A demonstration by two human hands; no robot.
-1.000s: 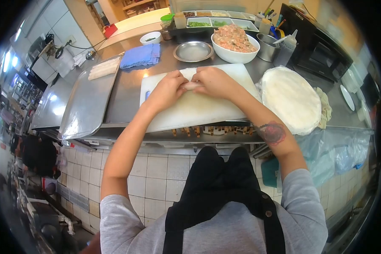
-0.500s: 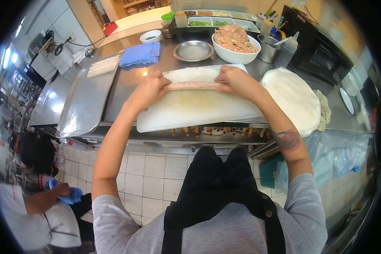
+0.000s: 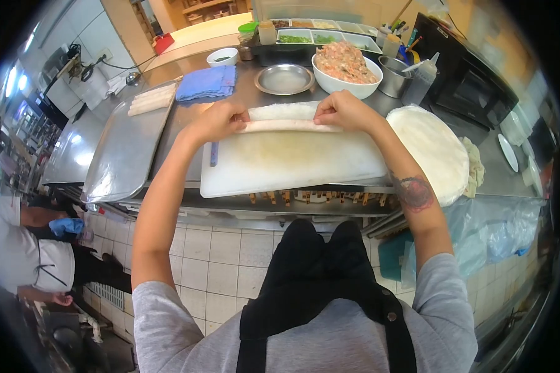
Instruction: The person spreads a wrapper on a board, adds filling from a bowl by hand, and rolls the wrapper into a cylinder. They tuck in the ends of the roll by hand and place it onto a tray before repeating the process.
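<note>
A long pale wrapper roll [image 3: 282, 125] lies across the far part of the white cutting board [image 3: 292, 163]. My left hand [image 3: 226, 118] pinches its left end, and my right hand [image 3: 341, 113] pinches it toward the right. Beyond the roll a flat strip of the thin white sheet [image 3: 282, 111] still shows between my hands. The filling is hidden inside the wrapper. Right of the board lies a stack of round white sheets [image 3: 432, 152]. A white bowl heaped with pinkish filling [image 3: 345, 62] stands behind my right hand, beside a shallow metal dish [image 3: 285, 79].
At left, a metal tray [image 3: 126, 146] bears several finished rolls [image 3: 152, 99], near a folded blue cloth [image 3: 206, 82]. Garnish containers [image 3: 294, 38] line the back; a metal pot [image 3: 394, 76] and squeeze bottle [image 3: 422, 81] stand right. A co-worker [image 3: 50, 258] is at lower left.
The wrapper now covers the filling that showed pink along the roll. My hands have shifted slightly, with the right fingers nearer the middle. The co-worker has moved farther left and up.
</note>
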